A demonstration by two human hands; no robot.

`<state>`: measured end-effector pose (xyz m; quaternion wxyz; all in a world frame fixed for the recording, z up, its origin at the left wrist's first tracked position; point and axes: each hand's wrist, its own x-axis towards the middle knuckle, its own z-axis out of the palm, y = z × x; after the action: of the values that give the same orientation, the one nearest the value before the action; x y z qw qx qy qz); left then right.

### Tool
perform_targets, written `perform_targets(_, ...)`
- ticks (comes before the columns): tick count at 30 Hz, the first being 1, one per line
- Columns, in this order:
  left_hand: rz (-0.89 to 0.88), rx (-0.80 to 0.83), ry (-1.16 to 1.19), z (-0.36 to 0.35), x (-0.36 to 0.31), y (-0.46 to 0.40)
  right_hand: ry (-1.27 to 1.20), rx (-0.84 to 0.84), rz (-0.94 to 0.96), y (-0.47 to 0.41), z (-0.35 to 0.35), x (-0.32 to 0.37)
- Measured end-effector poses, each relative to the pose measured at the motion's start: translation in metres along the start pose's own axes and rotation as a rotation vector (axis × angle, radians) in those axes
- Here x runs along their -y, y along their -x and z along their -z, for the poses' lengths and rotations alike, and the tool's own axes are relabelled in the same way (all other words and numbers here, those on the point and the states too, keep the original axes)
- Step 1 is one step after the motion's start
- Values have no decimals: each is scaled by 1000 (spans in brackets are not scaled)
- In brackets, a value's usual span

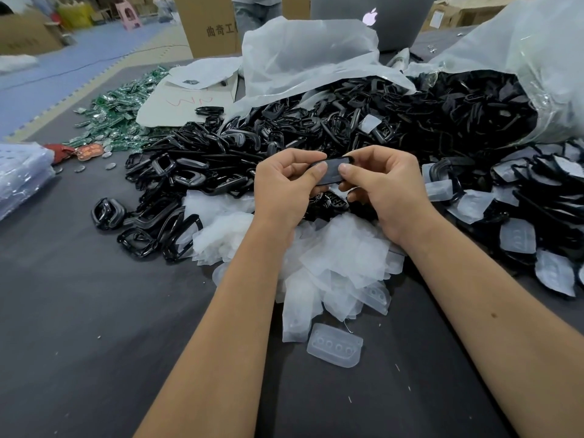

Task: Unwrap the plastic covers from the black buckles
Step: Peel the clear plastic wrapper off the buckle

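At frame centre, our left hand (286, 184) and right hand (384, 188) both pinch one wrapped black buckle (332, 170) — above discarded plastic covers (331, 263)

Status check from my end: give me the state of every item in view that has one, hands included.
Left hand: pinching the held buckle.
Right hand: pinching the held buckle.
Held buckle: off the table, plastic cover on.
Pile of removed covers: empty, loose on the table.
Bare buckles: unwrapped, heaped at left.
Covered buckles: wrapped, at right.
Big plastic bag: open, buckles spilling out.
Laptop: lid open.
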<state>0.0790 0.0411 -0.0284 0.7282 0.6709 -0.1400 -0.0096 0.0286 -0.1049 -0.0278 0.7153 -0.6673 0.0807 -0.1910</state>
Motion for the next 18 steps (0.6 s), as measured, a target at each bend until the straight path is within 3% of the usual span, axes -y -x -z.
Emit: perform_targets(18,-4,28,-17,-1,2,1,17,-22,22,1,0,0)
